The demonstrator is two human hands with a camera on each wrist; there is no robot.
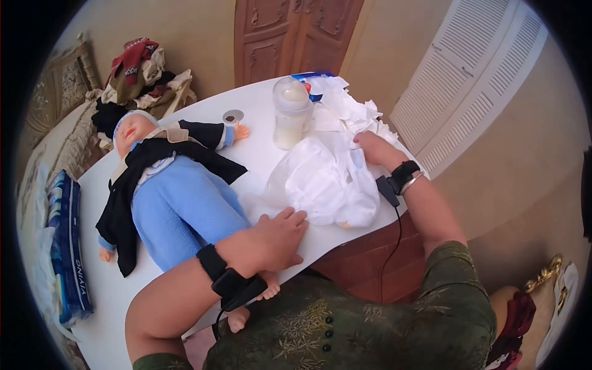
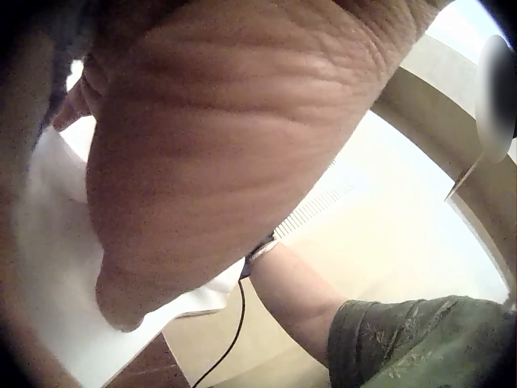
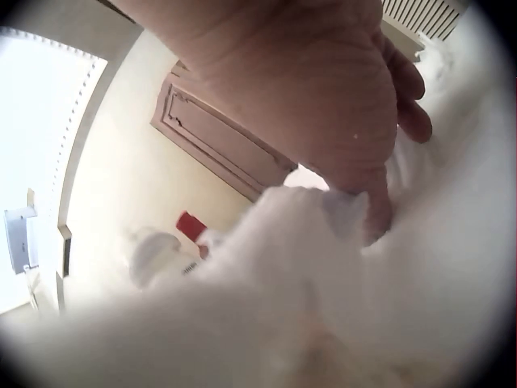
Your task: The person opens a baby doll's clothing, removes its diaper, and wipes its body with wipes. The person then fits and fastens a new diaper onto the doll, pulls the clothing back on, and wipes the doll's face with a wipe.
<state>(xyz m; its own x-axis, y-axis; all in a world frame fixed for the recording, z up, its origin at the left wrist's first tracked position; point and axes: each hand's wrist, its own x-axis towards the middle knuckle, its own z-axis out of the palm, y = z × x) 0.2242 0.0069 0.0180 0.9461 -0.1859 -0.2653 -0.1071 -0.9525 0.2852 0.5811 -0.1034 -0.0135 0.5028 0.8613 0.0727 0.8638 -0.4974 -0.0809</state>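
Note:
A crumpled white diaper [image 1: 327, 179] lies near the table's right side. My right hand [image 1: 377, 151] pinches its upper right edge; in the right wrist view the thumb [image 3: 377, 218] sinks into the white material. At the diaper's lower left my left hand [image 1: 277, 239] rests, fingertips right at its edge. In the left wrist view, the palm [image 2: 218, 162] hides most of what lies under it. Beside that forearm a baby doll [image 1: 185, 191] in blue pants and a black jacket lies on its back, feet toward me.
A baby bottle [image 1: 290, 117] with milky liquid stands behind the diaper on the white table [image 1: 203, 114]. White crumpled sheets [image 1: 345, 108] lie at the back right. A blue pack [image 1: 73, 246] sits at the left edge. A small round disc [image 1: 233, 118] is near the doll's hand.

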